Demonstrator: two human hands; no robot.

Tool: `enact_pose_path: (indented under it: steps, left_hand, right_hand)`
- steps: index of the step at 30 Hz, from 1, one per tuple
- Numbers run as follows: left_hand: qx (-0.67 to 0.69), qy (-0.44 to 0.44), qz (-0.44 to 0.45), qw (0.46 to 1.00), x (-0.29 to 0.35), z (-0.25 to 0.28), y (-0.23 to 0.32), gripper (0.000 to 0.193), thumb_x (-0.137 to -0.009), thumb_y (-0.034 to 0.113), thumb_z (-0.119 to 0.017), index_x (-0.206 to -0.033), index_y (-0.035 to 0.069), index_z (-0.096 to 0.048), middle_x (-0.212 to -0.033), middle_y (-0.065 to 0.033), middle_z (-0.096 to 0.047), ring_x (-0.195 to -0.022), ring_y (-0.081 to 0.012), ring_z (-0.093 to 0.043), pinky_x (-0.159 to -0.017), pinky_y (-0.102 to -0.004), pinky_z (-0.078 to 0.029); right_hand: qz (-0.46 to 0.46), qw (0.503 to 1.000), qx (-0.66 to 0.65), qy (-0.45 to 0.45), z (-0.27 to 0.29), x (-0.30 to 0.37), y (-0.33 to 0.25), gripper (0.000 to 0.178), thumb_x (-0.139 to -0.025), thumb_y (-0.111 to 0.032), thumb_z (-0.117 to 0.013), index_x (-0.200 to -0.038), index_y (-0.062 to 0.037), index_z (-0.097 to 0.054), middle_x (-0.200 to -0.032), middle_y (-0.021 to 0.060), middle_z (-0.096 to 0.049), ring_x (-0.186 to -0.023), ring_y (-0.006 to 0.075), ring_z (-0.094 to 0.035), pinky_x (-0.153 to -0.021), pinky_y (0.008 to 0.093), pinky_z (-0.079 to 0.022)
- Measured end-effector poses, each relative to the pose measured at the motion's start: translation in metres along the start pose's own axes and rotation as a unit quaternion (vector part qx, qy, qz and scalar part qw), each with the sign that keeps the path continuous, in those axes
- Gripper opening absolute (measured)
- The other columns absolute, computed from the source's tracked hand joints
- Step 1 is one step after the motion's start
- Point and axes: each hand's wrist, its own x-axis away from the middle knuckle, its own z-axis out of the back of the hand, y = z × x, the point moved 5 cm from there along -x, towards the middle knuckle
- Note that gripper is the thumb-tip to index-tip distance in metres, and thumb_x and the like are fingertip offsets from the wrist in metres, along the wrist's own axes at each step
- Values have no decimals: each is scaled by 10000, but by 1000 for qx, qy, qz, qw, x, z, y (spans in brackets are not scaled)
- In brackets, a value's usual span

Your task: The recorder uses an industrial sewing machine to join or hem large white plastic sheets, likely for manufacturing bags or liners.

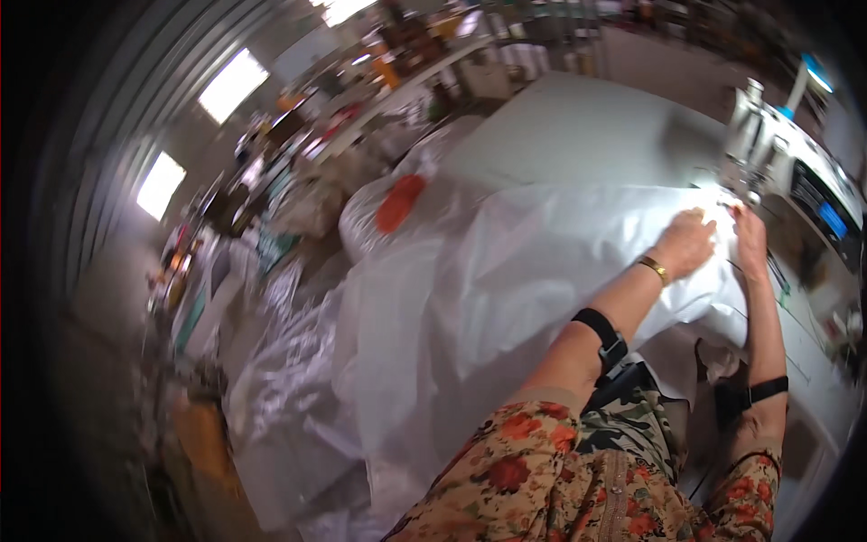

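While the 2 hands meet close under the head of the sewing machine [768,144], the white sheet [533,262] lies across the surface [578,126] with its far right corner beside the needle area. Its broad middle spreads to the left, and its near part hangs in folds off the surface's left side. The left hand [685,245] rests on the sheet just short of the machine, its fingers bunched together, and its grip appears to be pinching the material near the edge. The right hand [750,242] is just beside it, raised close to the machine head; glare and blur hide its fingertips, so I cannot tell whether that grip is pinching the sheet or merely touching it. As for progress, this looks like an early stage or a setting-up of the edge, since only a small corner is near the needle and most of the sheet lies well apart from it. No finished seam can be made out, though the bright light could conceal 1. The long far edge and the hanging folds seem to be what is left.
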Motion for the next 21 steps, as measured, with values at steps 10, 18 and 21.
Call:
enact_pose_path:
  steps: [10, 18, 21]
  left_hand:
    - [73, -66, 56, 994, 165, 71, 46, 660, -885, 417, -601, -1359, -20, -459, -1475, -279, -345, -1408, -368, -286, -1151, -469, -231]
    - [111, -140, 128, 976, 270, 65, 98, 841, -819, 403, -671, -1482, 44, -297, -1568, -238, -152, -1473, -352, -103, -1191, -468, -89]
    - [34, -113, 114, 987, 290, 56, 90, 799, -827, 323, -662, -1492, 79, -293, -1578, -207, -150, -1485, -325, -59, -1196, -472, -53]
  right_hand:
    - [96, 990, 61, -87, 5, -17, 20, 457, -1022, -329, -463, -1177, 81, -588, -1069, 148, -630, -1005, 207, -566, -911, 313, -414]
    - [62, 989, 83, -110, 9, -26, 45, 529, -1004, -338, -491, -1294, 103, -521, -1329, 232, -553, -1256, 295, -513, -1077, 345, -347]
    - [61, 989, 83, -105, 8, -23, 40, 512, -1003, -315, -494, -1295, 105, -520, -1331, 227, -552, -1256, 294, -513, -1079, 349, -346]
